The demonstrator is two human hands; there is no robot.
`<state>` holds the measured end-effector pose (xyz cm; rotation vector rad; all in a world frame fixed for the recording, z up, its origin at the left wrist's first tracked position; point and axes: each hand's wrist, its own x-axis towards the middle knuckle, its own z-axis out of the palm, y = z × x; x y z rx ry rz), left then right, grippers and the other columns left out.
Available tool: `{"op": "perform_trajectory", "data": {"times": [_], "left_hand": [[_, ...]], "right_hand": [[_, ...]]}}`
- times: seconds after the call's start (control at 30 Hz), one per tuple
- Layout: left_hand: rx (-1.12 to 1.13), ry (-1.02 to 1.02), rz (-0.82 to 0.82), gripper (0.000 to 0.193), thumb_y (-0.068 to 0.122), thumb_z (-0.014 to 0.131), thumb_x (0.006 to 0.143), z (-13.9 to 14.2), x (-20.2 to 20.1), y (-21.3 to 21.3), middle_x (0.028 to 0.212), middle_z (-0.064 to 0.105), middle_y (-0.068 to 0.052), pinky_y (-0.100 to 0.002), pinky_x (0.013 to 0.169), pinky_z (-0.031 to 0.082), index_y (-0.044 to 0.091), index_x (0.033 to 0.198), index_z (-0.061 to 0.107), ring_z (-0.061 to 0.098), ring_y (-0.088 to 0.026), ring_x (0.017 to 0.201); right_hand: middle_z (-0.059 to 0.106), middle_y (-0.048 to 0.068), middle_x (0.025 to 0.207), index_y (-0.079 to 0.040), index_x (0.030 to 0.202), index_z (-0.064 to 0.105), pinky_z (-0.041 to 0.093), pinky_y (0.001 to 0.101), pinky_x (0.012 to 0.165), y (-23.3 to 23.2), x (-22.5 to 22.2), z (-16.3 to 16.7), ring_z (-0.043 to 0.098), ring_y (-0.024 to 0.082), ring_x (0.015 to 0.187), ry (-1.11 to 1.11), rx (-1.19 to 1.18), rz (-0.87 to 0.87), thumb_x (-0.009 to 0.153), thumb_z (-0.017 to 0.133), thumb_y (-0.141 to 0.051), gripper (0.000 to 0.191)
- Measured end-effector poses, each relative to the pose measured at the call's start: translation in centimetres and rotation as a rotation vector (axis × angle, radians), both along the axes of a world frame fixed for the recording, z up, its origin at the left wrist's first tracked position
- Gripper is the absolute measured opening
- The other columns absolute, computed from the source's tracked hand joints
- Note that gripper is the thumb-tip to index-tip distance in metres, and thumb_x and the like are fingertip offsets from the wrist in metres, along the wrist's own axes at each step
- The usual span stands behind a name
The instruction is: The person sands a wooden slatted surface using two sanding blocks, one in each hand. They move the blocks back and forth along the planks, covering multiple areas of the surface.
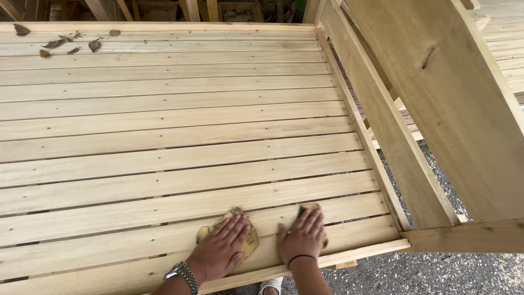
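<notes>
My left hand (218, 250) lies flat on a tan sheet of sandpaper (246, 240), pressing it onto a pale wooden slat (109, 246) near the front edge of a slatted bed frame. A metal watch (183, 273) sits on that wrist. My right hand (302, 237) presses a second piece of sandpaper (309, 207) onto the same slats just to the right, and a thin black band circles its wrist. Both hands lie palm down, fingers spread, a short gap between them.
The slatted platform (164, 109) runs away from me with dry leaves (71, 43) at its far left corner. A slanted headboard of wide boards (436, 109) rises on the right behind the side rail (355, 120). Gravel ground (431, 273) and a sandalled foot (271, 285) show below.
</notes>
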<state>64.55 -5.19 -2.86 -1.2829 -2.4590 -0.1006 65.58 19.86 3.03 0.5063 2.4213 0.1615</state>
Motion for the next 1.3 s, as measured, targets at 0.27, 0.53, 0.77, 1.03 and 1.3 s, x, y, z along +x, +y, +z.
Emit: {"op": "perform_trajectory", "data": {"times": [0.27, 0.53, 0.77, 1.03, 1.3], "left_hand": [[-0.036, 0.090, -0.119, 0.067, 0.047, 0.017, 0.106, 2.6, -1.5, -6.2, 0.166, 0.007, -0.016, -0.039, 0.123, 0.004, 0.005, 0.158, 0.011, 0.005, -0.026, 0.153], [0.037, 0.074, -0.142, 0.068, 0.046, 0.021, 0.106, 2.3, -1.2, -0.6, 0.166, 0.008, -0.017, -0.040, 0.126, 0.004, 0.004, 0.158, 0.012, 0.007, -0.026, 0.152], [-0.002, -0.070, -0.173, 0.069, 0.047, 0.021, 0.108, 1.4, -1.3, 1.2, 0.167, 0.010, -0.016, -0.038, 0.124, 0.005, 0.001, 0.159, 0.014, 0.009, -0.025, 0.154], [0.034, -0.049, 0.315, 0.068, 0.047, 0.018, 0.104, 1.0, -3.0, -7.2, 0.163, 0.013, -0.016, -0.038, 0.121, 0.006, 0.002, 0.154, 0.017, 0.010, -0.025, 0.151], [0.040, -0.215, 0.188, 0.068, 0.046, 0.018, 0.107, -1.9, -4.7, 4.8, 0.164, 0.016, -0.021, -0.043, 0.122, 0.008, -0.005, 0.152, 0.018, 0.013, -0.030, 0.152]], "right_hand": [[-0.013, 0.029, 0.166, 0.004, 0.159, -0.010, 0.012, 0.0476, 0.126, 7.0, 0.5, -0.2, -0.007, 0.042, 0.154, 0.136, 0.038, -0.111, 0.106, 0.007, -0.056, 0.082], [-0.017, 0.031, 0.164, 0.006, 0.158, -0.013, 0.006, 0.0451, 0.127, 8.2, -1.1, 0.5, -0.010, 0.041, 0.154, 0.148, 0.021, -0.300, 0.104, 0.009, -0.059, 0.087], [-0.015, 0.018, 0.170, -0.006, 0.161, -0.010, 0.004, 0.0427, 0.128, 2.0, -0.3, -0.8, -0.009, 0.031, 0.157, 0.116, -0.132, 0.278, 0.104, 0.018, -0.039, 0.072], [0.003, 0.014, 0.171, -0.011, 0.163, 0.009, 0.008, 0.0410, 0.129, 18.0, -4.0, -3.0, 0.003, 0.028, 0.159, 0.560, 0.102, -0.176, 0.101, 0.021, -0.043, 0.071], [-0.007, 0.019, 0.170, -0.003, 0.162, -0.004, 0.002, 0.0441, 0.127, -0.9, -5.4, -2.1, -0.005, 0.031, 0.157, 0.235, -0.182, 0.477, 0.101, 0.019, -0.040, 0.075]]}}
